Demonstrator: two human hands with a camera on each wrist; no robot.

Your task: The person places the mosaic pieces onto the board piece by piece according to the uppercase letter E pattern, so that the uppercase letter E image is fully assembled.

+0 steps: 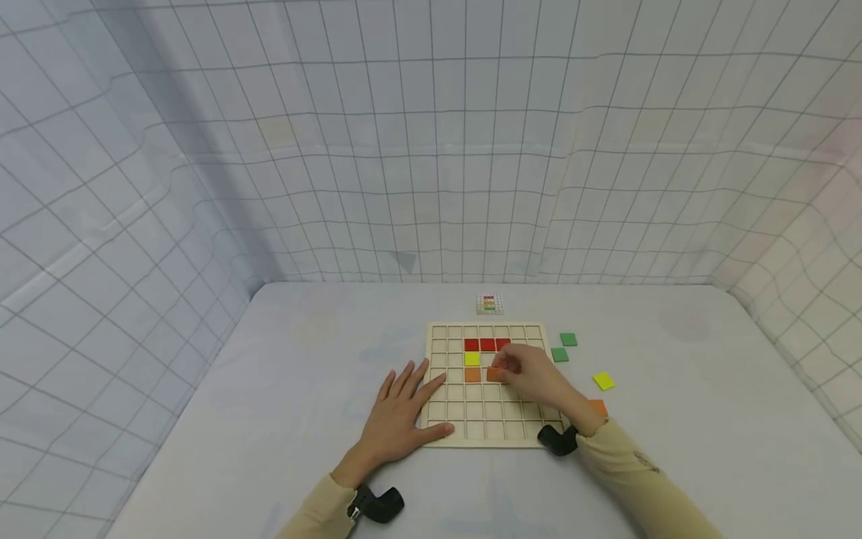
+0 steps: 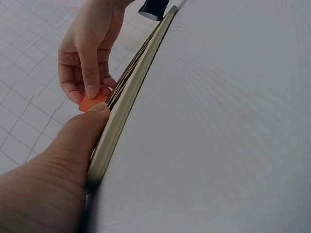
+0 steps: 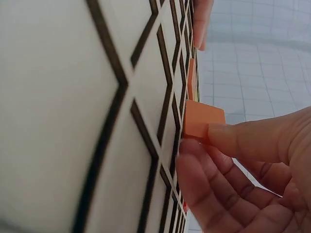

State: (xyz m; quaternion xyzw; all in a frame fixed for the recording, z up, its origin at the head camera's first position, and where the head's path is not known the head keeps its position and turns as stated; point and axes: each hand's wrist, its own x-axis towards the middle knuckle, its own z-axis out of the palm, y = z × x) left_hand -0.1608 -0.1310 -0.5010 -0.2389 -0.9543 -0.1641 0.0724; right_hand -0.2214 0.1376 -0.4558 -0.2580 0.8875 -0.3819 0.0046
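White tabletop (image 1: 316, 374) bears pale wooden square grid board (image 1: 456, 410). Left hand (image 1: 396, 421): fingers spread, unclenched, across board's left edge. Right hand (image 1: 535, 374): thumb and fingers pinch flat orange square tile (image 3: 201, 119) at mid-board, right of second orange tile (image 1: 473, 374).

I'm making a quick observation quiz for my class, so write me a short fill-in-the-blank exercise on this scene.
1. The right hand pinches a tile whose color is ____.
2. The left hand rests at the ____ edge of the board.
3. The row of three tiles on the board is ____.
4. The number of green tiles visible off the board is ____.

Missing words: orange; left; red; two.
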